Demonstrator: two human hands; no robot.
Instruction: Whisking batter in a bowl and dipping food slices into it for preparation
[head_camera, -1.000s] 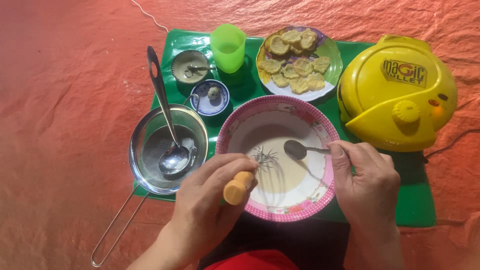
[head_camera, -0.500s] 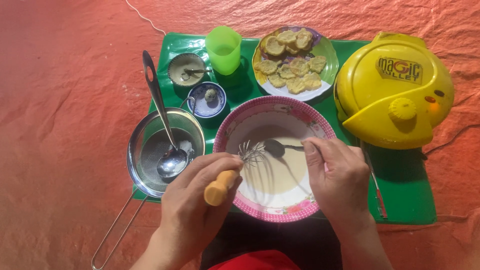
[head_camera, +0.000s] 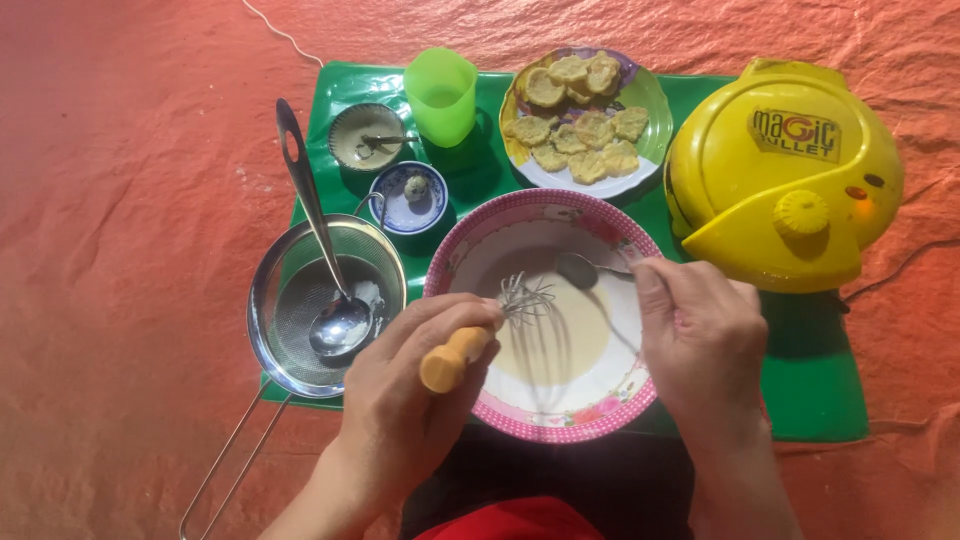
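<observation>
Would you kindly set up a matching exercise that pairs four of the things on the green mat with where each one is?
Things:
1. whisk
2. ladle
3. green cup
4. spoon

Places:
A. lying in the metal sieve
B. standing beside the plate of small cakes
C. held by the left hand in the pink-rimmed bowl of batter
D. held by the right hand, its tip in the same bowl

Pairs: 1-C, 2-A, 3-B, 4-D

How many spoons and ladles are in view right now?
3: a spoon in the right hand over the pink bowl, a ladle in the sieve, a small spoon in the dish.
</observation>
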